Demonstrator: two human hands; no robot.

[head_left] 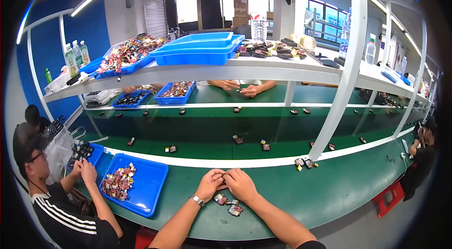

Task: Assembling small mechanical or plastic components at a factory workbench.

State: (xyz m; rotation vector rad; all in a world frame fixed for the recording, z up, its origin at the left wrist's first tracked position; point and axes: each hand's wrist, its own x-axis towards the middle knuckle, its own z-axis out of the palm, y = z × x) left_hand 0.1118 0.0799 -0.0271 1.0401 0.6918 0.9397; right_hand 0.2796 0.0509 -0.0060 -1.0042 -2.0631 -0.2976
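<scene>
We see the left hand (210, 186) and the right hand (241, 186) meeting above the green worktop (301, 197), near its middle. The fingertips of both are drawn together, each grip clamped on a small dark part (223, 177); we find most of it hidden by the fingers and cannot tell its exact shape. A metal-banded wristwatch (197, 200) encircles the left wrist. Just below the hands we note a loose group of components (235, 210), red and dark with pale tags, lying directly on the worktop.

To the left of the hands, and apart from them, we observe a blue tray (151, 187) with a heap of tagged components (118, 182) at its left side. Beyond its left edge sits a co-worker (66, 206) in a dark top with white stripes, both hands raised before the chest beside black parts (81, 153) in a second blue tray (97, 154).

Past the white rail (197, 162) we see a dark green belt (202, 129) with single components spaced along it; a further cluster (306, 163) rests by the foot of a white post (335, 93). Above the belt, a white shelf (282, 75) carries stacked blue trays (193, 55) and, to their left, a heap of reddish components (134, 52).
</scene>
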